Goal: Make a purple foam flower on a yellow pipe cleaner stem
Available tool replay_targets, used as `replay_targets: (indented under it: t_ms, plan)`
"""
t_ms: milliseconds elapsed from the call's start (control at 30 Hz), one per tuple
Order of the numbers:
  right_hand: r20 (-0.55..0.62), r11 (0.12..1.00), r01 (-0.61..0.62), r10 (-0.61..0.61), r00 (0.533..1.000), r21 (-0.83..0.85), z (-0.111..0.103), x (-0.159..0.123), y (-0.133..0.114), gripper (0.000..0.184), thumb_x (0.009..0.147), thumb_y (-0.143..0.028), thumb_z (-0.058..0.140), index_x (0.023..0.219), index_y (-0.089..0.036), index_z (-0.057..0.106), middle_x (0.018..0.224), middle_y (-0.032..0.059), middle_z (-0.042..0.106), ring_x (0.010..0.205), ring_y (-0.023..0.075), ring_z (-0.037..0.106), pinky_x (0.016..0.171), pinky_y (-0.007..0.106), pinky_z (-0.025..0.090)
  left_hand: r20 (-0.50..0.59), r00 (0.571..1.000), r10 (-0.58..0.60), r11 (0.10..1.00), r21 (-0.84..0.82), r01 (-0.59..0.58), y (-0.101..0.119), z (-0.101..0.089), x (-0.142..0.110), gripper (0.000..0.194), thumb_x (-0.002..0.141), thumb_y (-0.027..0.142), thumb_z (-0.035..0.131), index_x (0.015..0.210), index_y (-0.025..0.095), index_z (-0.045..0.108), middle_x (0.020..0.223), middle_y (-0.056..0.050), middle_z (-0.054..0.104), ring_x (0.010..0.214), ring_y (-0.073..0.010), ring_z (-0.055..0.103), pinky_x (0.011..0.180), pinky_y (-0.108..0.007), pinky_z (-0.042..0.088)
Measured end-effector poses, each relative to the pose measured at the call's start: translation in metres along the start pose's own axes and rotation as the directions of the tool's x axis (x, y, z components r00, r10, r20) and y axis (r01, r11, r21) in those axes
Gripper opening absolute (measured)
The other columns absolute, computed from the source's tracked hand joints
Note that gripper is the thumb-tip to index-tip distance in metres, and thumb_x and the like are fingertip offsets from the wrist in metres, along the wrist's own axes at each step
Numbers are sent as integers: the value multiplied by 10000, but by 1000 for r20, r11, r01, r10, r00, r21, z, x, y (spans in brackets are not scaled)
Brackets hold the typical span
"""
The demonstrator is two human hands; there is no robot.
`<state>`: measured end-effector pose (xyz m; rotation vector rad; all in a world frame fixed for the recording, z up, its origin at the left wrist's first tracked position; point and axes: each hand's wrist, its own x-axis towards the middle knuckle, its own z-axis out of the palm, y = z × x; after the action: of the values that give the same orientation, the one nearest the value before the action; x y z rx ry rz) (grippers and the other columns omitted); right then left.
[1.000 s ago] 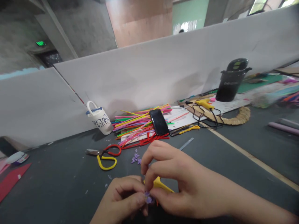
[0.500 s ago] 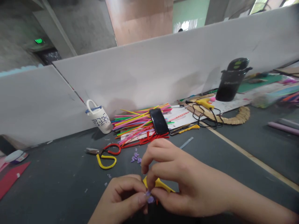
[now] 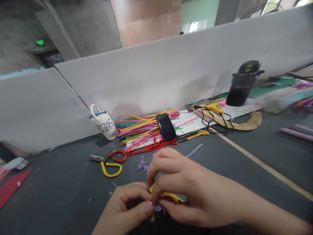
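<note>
My left hand [image 3: 130, 207] and my right hand [image 3: 188, 189] meet at the bottom middle, thumbs and forefingers pinched together. Between their fingertips shows a small purple piece [image 3: 158, 208], mostly hidden, so its kind is unclear. A yellow strip [image 3: 172, 196] lies just behind it, partly covered by my right fingers; whether it is held I cannot tell. A bit of orange sticks out below. Beyond my hands rests a little heap of purple bits [image 3: 142, 164]. Scissors [image 3: 106, 161] with one red and one yellow handle lie left of the heap, blades apart.
Behind are a bundle of coloured strips [image 3: 139, 129], a black phone [image 3: 166, 126] on it, and a white cup [image 3: 105, 125]. Farther right stand a yellow glue gun [image 3: 215, 108] with a black cord and a dark bottle [image 3: 243, 84]. A white partition [image 3: 151, 75] closes off the back.
My right fingertips have shifted slightly left and closed in on my left thumb, covering more of the purple piece. Everything on the table stays where it was.
</note>
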<state>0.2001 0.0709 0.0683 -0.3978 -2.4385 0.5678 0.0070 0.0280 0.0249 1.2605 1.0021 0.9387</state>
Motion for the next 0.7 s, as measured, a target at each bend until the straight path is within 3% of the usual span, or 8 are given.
replay_targets:
  t_ms: [233,467,700]
  plan:
    - [49,999,37,-36,998,-21,-3,0,1,162,805,-60,540,825,-170,657,940,42,644,895,150,539,881,304,433,-12,989,-146,988,-47,146,-1,0,-1,316,643,468,750,560,165,720,502,12,538,432,-70,333,421,-209,226]
    - [79,999,33,-30,996,-41,-4,-1,1,163,802,-61,550,838,-167,668,954,47,641,907,161,543,890,314,426,12,988,-156,985,-69,157,-4,0,1,329,642,472,753,551,158,718,499,15,545,430,-57,340,417,-197,218]
    - [-167,981,-92,121,978,172,-4,0,4,160,886,-84,503,891,-114,660,902,68,629,869,135,573,813,261,474,-60,994,-93,986,-147,84,-3,-1,1,189,685,373,756,642,190,744,559,5,593,449,-65,446,417,-181,276]
